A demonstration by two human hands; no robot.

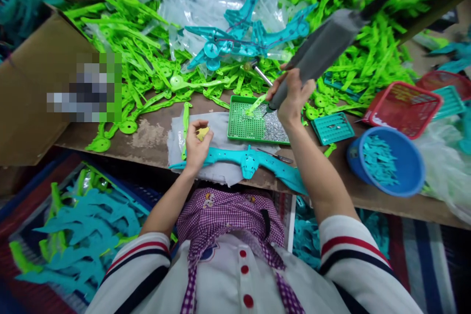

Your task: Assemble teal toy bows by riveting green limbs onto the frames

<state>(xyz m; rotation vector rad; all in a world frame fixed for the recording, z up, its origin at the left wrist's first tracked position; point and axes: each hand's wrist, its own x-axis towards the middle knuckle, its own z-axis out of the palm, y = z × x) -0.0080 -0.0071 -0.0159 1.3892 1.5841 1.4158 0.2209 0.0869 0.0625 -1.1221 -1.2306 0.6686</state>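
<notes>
A grey electric screwdriver (324,44) is gripped in my right hand (292,95), and its bit points down at small silver screws (274,125) in a green tray (235,140). My left hand (198,144) has its fingers curled in, with a small yellow patch between fingertips and thumb; what it is I cannot make out. Beneath that hand stretches a long turquoise plastic part (248,162), along the table's front edge. Just left of my fingers, a lime-green plastic piece (185,130) lies on a grey cloth (221,125). Another lime-green piece (256,104) rests in the tray.
Lime-green parts (147,68) pile up behind, with a joined turquoise assembly (243,39) on top. To the right stand a turquoise tray (332,128), a red basket (403,110) and a blue bucket (415,171). A cardboard box (37,88) stands left, above a crate of turquoise parts (91,225).
</notes>
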